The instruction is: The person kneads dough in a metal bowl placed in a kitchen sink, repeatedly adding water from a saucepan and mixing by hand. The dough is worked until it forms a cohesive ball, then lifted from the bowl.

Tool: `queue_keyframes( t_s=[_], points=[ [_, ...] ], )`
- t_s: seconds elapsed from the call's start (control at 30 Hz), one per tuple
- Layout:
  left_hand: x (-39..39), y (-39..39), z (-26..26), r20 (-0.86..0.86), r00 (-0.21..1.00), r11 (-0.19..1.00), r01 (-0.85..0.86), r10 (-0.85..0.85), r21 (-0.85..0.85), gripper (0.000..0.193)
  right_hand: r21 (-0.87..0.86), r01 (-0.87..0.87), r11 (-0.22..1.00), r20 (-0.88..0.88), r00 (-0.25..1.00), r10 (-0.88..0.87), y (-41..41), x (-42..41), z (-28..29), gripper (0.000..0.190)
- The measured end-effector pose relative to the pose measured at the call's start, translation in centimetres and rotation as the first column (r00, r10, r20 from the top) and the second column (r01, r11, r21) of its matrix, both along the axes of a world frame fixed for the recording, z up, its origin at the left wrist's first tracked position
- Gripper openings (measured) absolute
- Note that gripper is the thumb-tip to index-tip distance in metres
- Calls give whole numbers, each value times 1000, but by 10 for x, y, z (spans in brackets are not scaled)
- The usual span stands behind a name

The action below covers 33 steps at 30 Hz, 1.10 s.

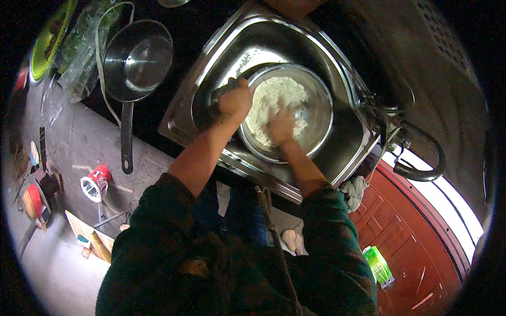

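A round metal bowl (322, 114) sits in a stainless steel sink (340, 158). Pale, crumbly flour or dough (282, 89) fills much of its left side. My left hand (237, 98) is closed at the bowl's left rim, and its fingertips are partly hidden; it appears to grip the rim. Inside the bowl, my right hand (281, 125) is in the flour, blurred, with its fingers partly buried. Whether those fingers are apart or closed on some of the flour does not show.
Left of the sink lies a saucepan (138, 59) with a long handle, beside a plastic bag (85, 51) and a green strainer (49, 47). A curved tap (429, 154) stands at the sink's right. A grey cloth (354, 192) hangs near its lower right corner. A red can (97, 183) is on the floor.
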<state>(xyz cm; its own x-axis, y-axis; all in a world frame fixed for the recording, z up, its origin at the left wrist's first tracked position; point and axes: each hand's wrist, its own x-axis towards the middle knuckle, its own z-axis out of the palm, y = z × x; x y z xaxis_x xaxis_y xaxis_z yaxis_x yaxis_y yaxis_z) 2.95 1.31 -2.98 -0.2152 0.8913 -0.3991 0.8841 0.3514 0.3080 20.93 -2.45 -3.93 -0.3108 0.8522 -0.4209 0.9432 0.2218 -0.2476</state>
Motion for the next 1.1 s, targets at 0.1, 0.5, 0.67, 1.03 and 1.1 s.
queue_keyframes(
  t_s=[0.1, 0.5, 0.67, 1.03, 1.1],
  points=[
    [0, 2, 0, 43, 999, 999, -10, 12, -32, 44, 74, -210, 975, 125, 972, 200, -11, -10, -14, 45],
    [-5, 1, 12, 123, 991, 998, -37, 43, -50, 43, -76, 388, 918, -103, 913, -394, 60, 29, -52, 56],
    [-8, -1, 35, 184, 983, 997, 8, 7, -82, 46, -214, -271, 938, 197, 929, 314, -2, 30, 13, 49],
    [-117, -88, 226, 76, 980, 741, 87, -183, 666, 16, -196, 350, 916, -25, 932, -361, 21, 34, -2, 49],
    [-153, -103, 245, 47, 983, 704, 94, -178, 704, 13, -155, 443, 883, -37, 891, -453, 15, 47, 2, 47]
  ],
)
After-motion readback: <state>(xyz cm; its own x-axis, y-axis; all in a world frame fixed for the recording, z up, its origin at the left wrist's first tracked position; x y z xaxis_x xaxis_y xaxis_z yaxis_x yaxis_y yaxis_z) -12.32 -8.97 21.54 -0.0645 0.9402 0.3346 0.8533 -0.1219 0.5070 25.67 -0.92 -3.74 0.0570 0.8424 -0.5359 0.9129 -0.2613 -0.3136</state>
